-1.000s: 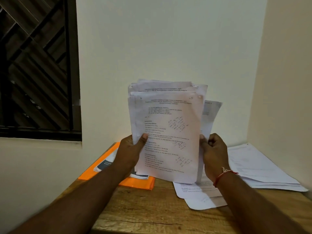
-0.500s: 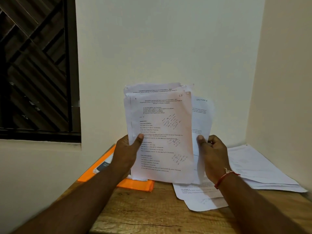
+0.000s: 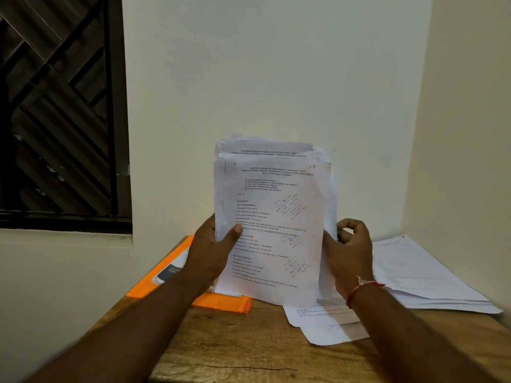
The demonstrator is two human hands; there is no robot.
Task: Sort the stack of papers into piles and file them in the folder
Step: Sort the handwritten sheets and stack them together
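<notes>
Though fanned out right 0.5 s ago, now squared near flush: stack (image 3: 272, 230), upright over table (image 3: 249, 344). Gripped by L hand (image 3: 210, 254), thumb (image 3: 235, 233) on front; R edge pinched by R hand (image 3: 349, 254), fingers (image 3: 349, 226) curled. So no sheet dealt to piles (image 3: 414, 275) right; folder (image 3: 221, 303) left.

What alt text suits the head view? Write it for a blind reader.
A person holds a stack of papers upright over a wooden table, left hand gripping its left edge, right hand pinching its right edge. An orange folder lies on the table at left, paper piles at right.
</notes>
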